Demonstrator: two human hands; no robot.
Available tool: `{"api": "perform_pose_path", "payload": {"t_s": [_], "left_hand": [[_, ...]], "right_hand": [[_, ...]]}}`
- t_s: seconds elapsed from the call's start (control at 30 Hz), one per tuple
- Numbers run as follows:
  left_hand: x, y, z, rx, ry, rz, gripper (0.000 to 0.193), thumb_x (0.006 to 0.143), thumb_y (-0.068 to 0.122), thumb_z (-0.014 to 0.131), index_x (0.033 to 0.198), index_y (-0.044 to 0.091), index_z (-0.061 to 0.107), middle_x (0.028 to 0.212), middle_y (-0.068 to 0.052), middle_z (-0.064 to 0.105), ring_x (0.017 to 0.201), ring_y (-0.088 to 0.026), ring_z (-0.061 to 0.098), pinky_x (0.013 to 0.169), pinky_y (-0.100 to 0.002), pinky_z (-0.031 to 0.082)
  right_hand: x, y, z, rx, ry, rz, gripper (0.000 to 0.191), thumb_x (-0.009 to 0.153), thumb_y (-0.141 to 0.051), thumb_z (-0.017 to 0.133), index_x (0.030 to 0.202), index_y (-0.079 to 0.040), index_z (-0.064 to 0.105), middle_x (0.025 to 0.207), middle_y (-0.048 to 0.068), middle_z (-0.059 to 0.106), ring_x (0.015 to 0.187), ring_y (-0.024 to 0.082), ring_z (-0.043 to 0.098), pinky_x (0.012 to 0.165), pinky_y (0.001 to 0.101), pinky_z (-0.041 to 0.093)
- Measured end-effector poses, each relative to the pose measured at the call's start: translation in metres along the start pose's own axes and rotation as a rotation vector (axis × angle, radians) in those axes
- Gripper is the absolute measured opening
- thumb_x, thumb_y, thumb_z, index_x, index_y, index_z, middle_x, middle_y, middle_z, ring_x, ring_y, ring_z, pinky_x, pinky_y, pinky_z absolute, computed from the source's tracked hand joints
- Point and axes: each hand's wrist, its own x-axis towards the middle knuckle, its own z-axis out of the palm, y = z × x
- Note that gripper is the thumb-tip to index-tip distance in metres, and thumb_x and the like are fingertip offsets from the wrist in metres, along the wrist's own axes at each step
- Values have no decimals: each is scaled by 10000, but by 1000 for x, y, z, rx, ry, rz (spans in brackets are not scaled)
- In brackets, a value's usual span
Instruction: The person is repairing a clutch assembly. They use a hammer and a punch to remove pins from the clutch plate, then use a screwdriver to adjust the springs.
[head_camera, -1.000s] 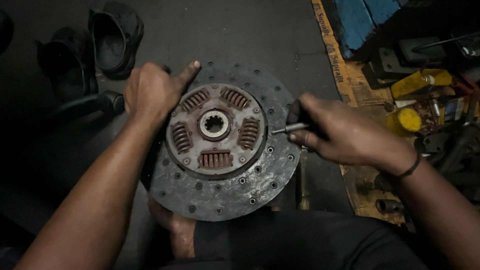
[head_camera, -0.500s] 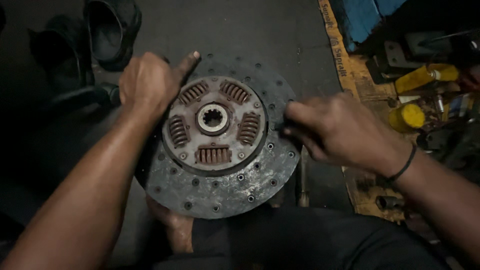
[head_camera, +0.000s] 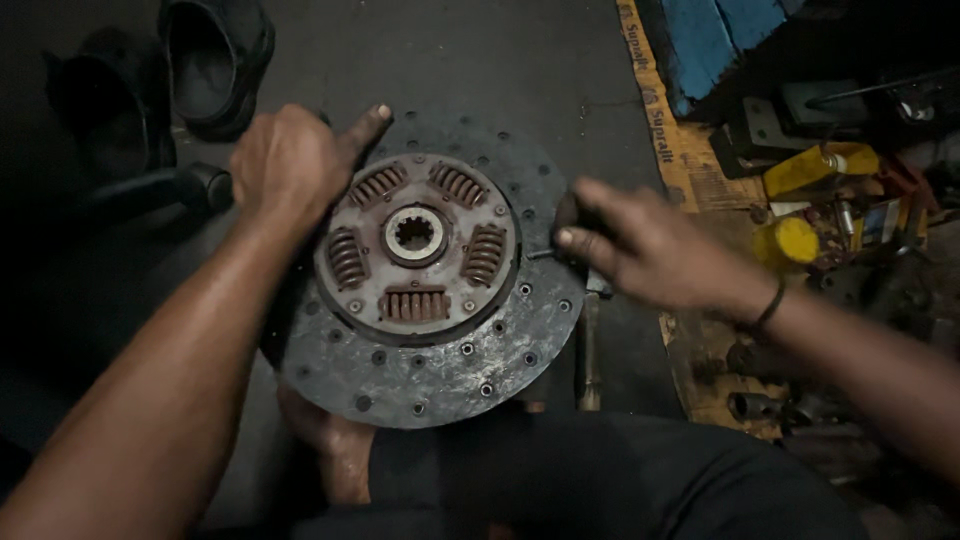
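Holding the clutch disc (head_camera: 435, 275) flat over your lap, you had your left hand (head_camera: 290, 165) clamped on its upper-left rim, index finger stretched along the edge. Your right hand (head_camera: 650, 250) was closed round a thin dark tool (head_camera: 545, 253), probably a small screwdriver or punch; motion blur hid the handle. Its tip sat just inboard of your fingertips, touching the disc where the grey lining meets the centre plate.

Progress, as a judgement: early to middle. The disc was in one piece. All four springs (head_camera: 485, 255) sat in their windows, the splined hub (head_camera: 415, 233) was in place, and every rivet hole I could see on the lining looked filled or intact. Nothing lay loose beside the disc. So whatever you were prying or checking at that right-hand edge was not finished, and the rest of the ring looked untouched.

Condition: lining was worn, mottled grey with scuffed shiny patches, mostly on the side nearest you. Centre plate and springs were rust-brown. Hub splines looked clean-cut, though too small to judge wear.

A long metal rod (head_camera: 588, 350) lay on the floor just below your right hand, beside the disc's edge. Yellow cans (head_camera: 790, 240) and assorted clutter sat well beyond your right wrist. Dark sandals (head_camera: 215, 60) lay past your left hand.
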Motion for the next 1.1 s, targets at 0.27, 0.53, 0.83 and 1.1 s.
{"api": "perform_pose_path", "payload": {"t_s": [0.27, 0.53, 0.83, 1.1], "left_hand": [[0, -1, 1, 26, 10, -18, 856, 876, 807, 651, 817, -44, 727, 852, -259, 705, 774, -412, 700, 684, -553, 538], [1, -1, 2, 44, -8, 10, 861, 876, 820, 638, 810, -34, 732, 840, -250, 706, 766, -403, 696, 677, -546, 519], [0, 3, -4, 76, 25, -2, 947, 865, 848, 585, 991, -77, 742, 989, -334, 702, 944, -481, 701, 764, -551, 559], [-4, 11, -17, 17, 0, -44, 888, 832, 806, 608, 990, -54, 764, 1050, -316, 707, 1016, -480, 691, 870, -540, 542]], "right_hand": [[-26, 14, 43, -417, 460, -503, 197, 992, -209, 647, 1014, -54, 526, 743, 76, 631, 538, 175, 592, 451, 351, 471], [-10, -7, 10, -440, 194, -316, 220, 979, -271, 684, 973, -74, 586, 459, 46, 515, 311, 226, 455, 316, 390, 365], [46, -23, -20, -237, -72, -39, 404, 975, -270, 674, 1315, -52, 666, 941, 204, 746, 810, 272, 688, 698, 478, 540], [18, -20, 1, -103, 164, 204, 326, 847, -372, 715, 965, -68, 734, 667, 165, 727, 514, 278, 665, 549, 452, 546]]}}
